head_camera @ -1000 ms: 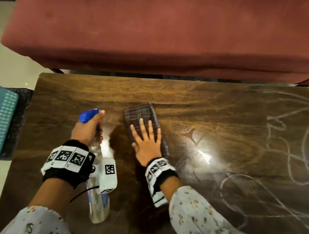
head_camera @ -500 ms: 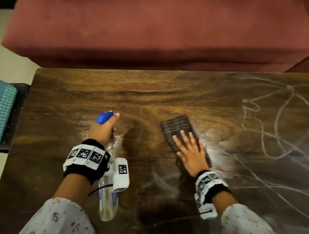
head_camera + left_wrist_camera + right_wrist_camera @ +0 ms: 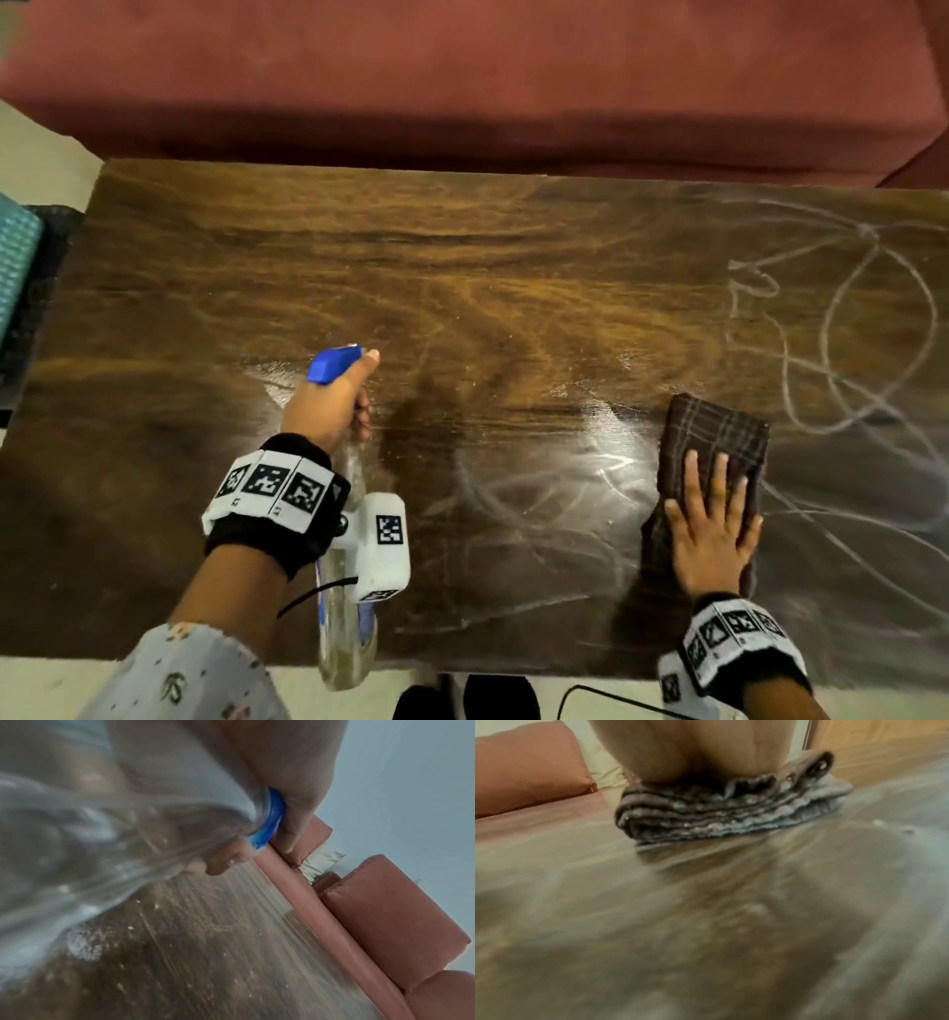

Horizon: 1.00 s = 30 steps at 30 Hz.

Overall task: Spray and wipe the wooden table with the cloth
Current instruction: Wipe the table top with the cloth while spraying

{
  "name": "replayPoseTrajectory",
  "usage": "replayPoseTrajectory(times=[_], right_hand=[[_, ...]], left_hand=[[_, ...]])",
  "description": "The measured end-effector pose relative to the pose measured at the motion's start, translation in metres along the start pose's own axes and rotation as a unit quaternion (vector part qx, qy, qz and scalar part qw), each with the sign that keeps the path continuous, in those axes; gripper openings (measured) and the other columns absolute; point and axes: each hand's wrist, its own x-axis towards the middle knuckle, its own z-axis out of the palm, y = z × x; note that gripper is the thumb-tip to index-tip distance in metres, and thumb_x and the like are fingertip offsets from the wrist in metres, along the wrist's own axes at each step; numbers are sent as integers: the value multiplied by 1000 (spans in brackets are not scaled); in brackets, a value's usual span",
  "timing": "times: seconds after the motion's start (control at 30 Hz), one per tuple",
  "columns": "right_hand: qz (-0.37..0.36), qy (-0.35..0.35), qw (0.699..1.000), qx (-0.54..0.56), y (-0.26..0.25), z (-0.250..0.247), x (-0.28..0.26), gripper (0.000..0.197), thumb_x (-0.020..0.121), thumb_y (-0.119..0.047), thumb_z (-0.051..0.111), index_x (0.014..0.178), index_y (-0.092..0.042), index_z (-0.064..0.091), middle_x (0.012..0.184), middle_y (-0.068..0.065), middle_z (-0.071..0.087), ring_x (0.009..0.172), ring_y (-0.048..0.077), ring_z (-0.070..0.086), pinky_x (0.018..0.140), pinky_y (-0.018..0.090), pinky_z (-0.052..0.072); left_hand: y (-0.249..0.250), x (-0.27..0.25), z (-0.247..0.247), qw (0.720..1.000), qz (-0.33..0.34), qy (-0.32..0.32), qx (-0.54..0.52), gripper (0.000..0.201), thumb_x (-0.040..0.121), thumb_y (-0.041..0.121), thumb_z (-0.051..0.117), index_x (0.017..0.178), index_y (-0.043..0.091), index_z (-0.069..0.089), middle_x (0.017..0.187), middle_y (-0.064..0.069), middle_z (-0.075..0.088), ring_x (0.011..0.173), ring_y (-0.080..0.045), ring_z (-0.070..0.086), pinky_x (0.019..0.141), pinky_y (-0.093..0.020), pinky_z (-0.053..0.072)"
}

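Home living room: red sofa (image 3: pixel 462 77) with cushions (rust-coloured) behind low wooden table (image 3: pixel 359 257).

The dark, glossy rectangular wooden table (image 3: pixel 462 267) is showing wet sheen across its middle and pale chalky scribbles looping over its right side. A folded brown plaid cloth (image 3: pixel 714 437) is lying flat on that right part, among the scribbles.

Folded dark plaid cloth (image 3: pixel 714 452) flat near right front of worktop (image 3: pixel 462 267), dark glossy wood, chalk-scribbled at right. Clear spray bottle (image 3: pixel 344 637), blue head, overhanging front edge.
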Motion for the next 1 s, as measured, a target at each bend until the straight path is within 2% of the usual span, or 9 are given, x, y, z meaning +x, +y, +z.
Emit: replayPoseTrajectory(times=[0.1, 0.23, 0.3, 0.4, 0.47, 0.6, 0.67, 0.9, 1.0], right_hand=[[27, -13, 1000, 4, -40, 13, -4, 68, 80, -53, 14, 145, -35, 2, 156, -5, -12, 145, 24, -10, 114, 54, -3], [-128, -39, 991, -27, -125, 45, -27, 66, 79, -54, 3, 142, -36, -6, 148, -8, -21, 144, 23, -12, 111, 49, -10], [-201, -40, 978, -45, -174, 64, -41, 64, 83, -50, 12, 145, -35, 2, 153, -4, -9, 144, 23, -6, 108, 45, -16], [-280, -51, 955, -81, -229, 88, -72, 60, 84, -42, 30, 143, -31, 27, 153, 2, 26, 139, 27, 15, 109, 50, -1], [-341, -72, 932, -98, -239, 100, -94, 62, 82, -40, 31, 143, -31, 27, 153, 2, 30, 138, 28, 16, 108, 50, 6], [-457, -89, 877, -123, -204, 106, -115, 63, 85, -36, 36, 145, -34, 18, 155, -2, 24, 142, 25, 20, 110, 46, 5], [-460, -75, 874, -134, -176, 97, -108, 64, 85, -36, 37, 145, -37, 16, 155, -7, 21, 142, 21, 18, 111, 44, 5], [-295, -25, 952, -83, -22, 41, -54, 65, 86, -40, 31, 143, -46, 0, 154, -21, -18, 140, 17, 11, 110, 37, 1], [-188, -9, 981, -51, 28, 10, -27, 61, 83, -47, 20, 139, -53, -4, 154, -18, -5, 143, 17, 9, 111, 43, 7]], left_hand=[[-4, -6, -28, 1000, -6, 21, -11, 25, 87, 35, 58, 70, 18, 51, 39, 7, 45, 35, -12, 42, 41, -26, 34], [-16, -10, -67, 998, -1, 56, 6, 36, 83, 41, 60, 62, 14, 50, 51, -3, 47, 39, -17, 45, 46, -29, 36], [-23, -11, -84, 997, -9, 72, 7, 38, 81, 43, 62, 59, 15, 50, 43, 2, 48, 38, -17, 46, 46, -28, 36], [-34, -17, -102, 996, -4, 87, 9, 36, 82, 42, 61, 60, 16, 50, 35, 7, 47, 36, -16, 46, 42, -23, 38], [-40, -20, -108, 995, 4, 93, 18, 37, 83, 41, 60, 60, 15, 49, 34, 7, 47, 39, -18, 47, 44, -26, 40], [-45, -30, -103, 996, -12, 82, 23, 39, 83, 40, 61, 60, 11, 49, 41, 1, 49, 33, -15, 45, 37, -23, 38], [-43, -35, -92, 998, -20, 63, 24, 42, 83, 41, 60, 57, 10, 47, 47, -4, 47, 33, -17, 44, 42, -27, 37], [-31, -52, -37, 1000, -16, -6, 13, 33, 88, 35, 55, 62, 16, 49, 41, 1, 44, 32, -13, 41, 40, -26, 34], [-30, -57, -17, 999, 17, -27, 8, 26, 89, 30, 55, 68, 16, 49, 44, 2, 44, 33, -12, 41, 33, -21, 34]])
